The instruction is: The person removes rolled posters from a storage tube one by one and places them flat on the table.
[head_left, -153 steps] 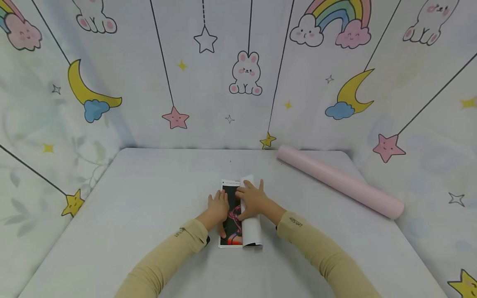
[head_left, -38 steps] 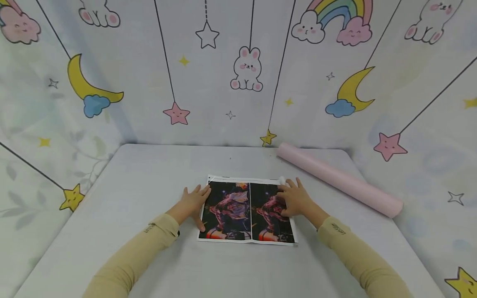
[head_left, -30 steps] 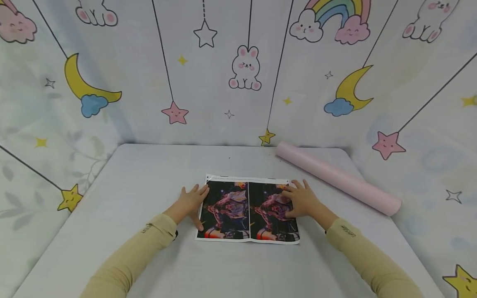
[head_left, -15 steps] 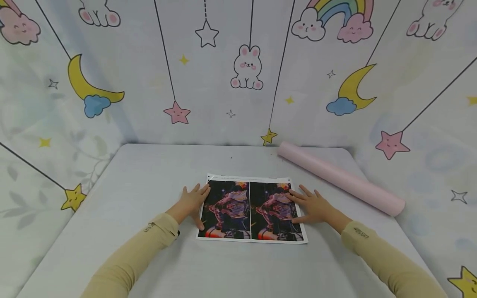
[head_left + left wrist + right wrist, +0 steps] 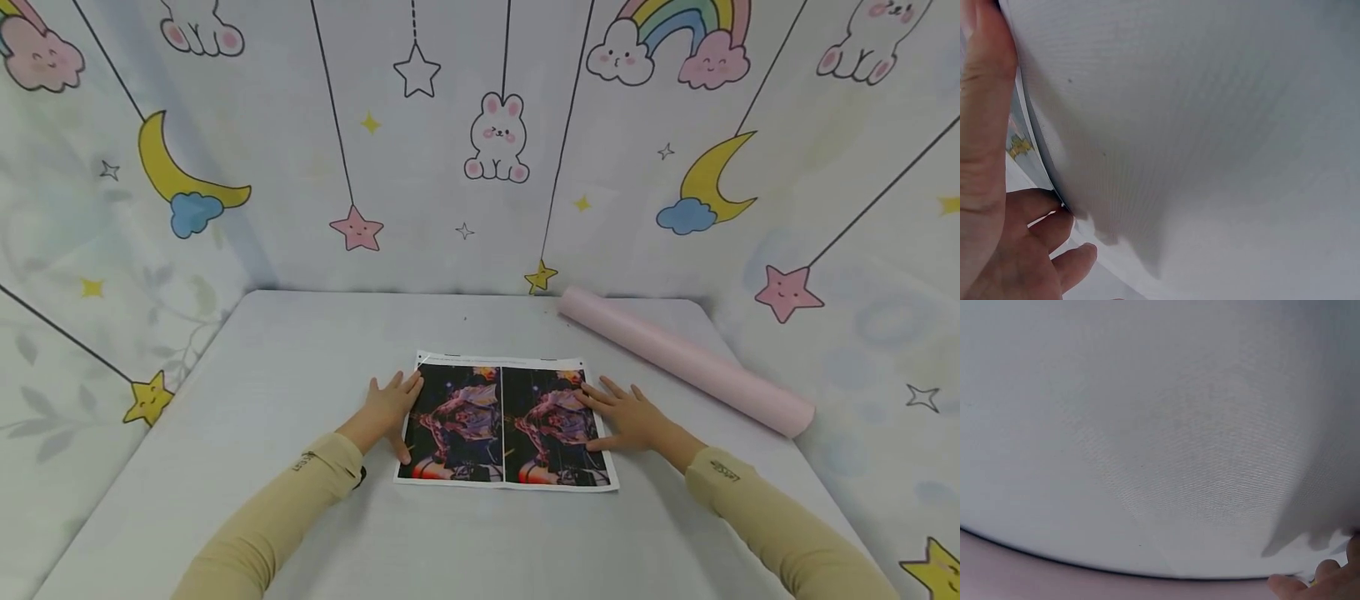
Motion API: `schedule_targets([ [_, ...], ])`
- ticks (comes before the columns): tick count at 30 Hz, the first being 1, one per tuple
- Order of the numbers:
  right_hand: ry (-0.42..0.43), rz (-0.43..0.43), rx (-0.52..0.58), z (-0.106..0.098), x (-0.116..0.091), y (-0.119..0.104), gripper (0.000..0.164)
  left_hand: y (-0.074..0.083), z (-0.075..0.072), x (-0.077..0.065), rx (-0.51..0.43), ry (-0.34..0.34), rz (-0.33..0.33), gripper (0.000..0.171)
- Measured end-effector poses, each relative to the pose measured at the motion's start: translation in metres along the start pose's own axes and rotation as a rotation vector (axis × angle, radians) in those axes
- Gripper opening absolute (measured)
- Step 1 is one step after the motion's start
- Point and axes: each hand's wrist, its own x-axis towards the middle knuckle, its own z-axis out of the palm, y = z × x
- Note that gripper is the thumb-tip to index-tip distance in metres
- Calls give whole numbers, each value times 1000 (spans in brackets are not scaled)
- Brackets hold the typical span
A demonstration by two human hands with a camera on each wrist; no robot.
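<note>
A printed sheet lies spread on the white table in the head view, with two dark, colourful pictures side by side and a white line between them. At its left edge rests my left hand, fingers spread and thumb apart near the lower corner. My right hand touches the right edge with outstretched fingers. In the left wrist view the left hand is at the sheet's thin edge, thumb large in front. Only some fingertips of the right hand show at the corner of the right wrist view.
A long pink roll lies slantwise at the back right of the white table. Behind the table hangs a white backdrop with drawn stars, moons and rabbits.
Earliest, the sheet's right part was folded over, white back up. It has been unfolded flat, with both hands moving apart; the right hand slid outward to the right edge. Almost nothing differs since half a second ago.
</note>
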Motion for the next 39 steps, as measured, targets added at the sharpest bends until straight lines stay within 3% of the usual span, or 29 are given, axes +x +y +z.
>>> schedule_targets([
  [12, -4, -9, 26, -8, 2, -3, 95, -4, 6, 4, -55, 18, 12, 132],
  [31, -32, -31, -5, -13, 5, -9, 96, 3, 8, 12, 75, 34, 12, 134],
  [35, -20, -33, 4, -17, 7, -11, 98, 9, 3, 12, 79, 61, -5, 128],
  [39, -17, -32, 39, -21, 10, -18, 99, 15, -5, 11, 116, 100, -11, 110],
])
